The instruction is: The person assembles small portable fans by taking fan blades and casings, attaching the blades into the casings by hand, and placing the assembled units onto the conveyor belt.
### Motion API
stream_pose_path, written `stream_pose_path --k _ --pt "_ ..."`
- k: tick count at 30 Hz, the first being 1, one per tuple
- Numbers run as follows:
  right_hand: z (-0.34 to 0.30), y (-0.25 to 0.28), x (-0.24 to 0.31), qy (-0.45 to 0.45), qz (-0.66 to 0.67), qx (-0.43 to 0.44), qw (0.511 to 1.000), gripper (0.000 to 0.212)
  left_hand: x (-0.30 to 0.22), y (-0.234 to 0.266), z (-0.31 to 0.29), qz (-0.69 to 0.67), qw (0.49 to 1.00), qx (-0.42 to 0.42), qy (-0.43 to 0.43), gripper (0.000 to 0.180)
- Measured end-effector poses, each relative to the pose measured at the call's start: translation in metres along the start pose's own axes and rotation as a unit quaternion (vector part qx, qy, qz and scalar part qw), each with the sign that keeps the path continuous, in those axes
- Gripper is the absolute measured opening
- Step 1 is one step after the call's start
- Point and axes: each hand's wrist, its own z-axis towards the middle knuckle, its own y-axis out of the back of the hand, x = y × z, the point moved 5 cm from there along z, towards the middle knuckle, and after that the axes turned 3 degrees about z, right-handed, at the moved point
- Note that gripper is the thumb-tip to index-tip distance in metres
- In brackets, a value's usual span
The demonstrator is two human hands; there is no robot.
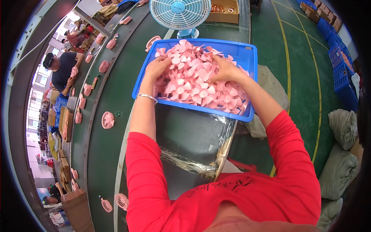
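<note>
A blue plastic tray (201,43) in front of me is heaped with pink fan blades (195,83), each a small propeller with several petals. At the pile's left side my left hand (156,69) rests against the blades, its fingers stretched inward and partly hidden among them. My right hand (227,72) reaches into the right side, thumb and fingers spread apart over the blades. Both hands look open, and no single blade is clearly gripped. The tray sits on a work surface covered with clear film and tape (193,135).
A light-blue desk fan (180,11) stands behind the tray, beside a cardboard box (223,15) of copper-coloured parts. Along the green conveyor (101,154) at left lie pink fan housings (108,120). A co-worker (63,69) stands across it. Sacks (340,170) and blue crates (344,83) line the right.
</note>
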Motion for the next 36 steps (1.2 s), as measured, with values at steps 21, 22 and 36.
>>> stream_pose_path --k 21,22,36 --pt "-0.004 -0.002 0.024 0.132 0.124 0.056 0.982 0.115 -0.035 -0.009 -0.043 -0.241 0.951 0.194 -0.007 0.107" --pt "-0.004 -0.003 0.026 0.127 0.123 0.064 0.982 0.115 -0.031 -0.003 -0.048 -0.220 0.957 0.188 0.011 0.109" --pt "0.000 -0.005 0.043 0.200 0.097 0.081 0.972 0.118 -0.045 -0.023 -0.096 -0.152 0.965 0.116 -0.177 0.131"
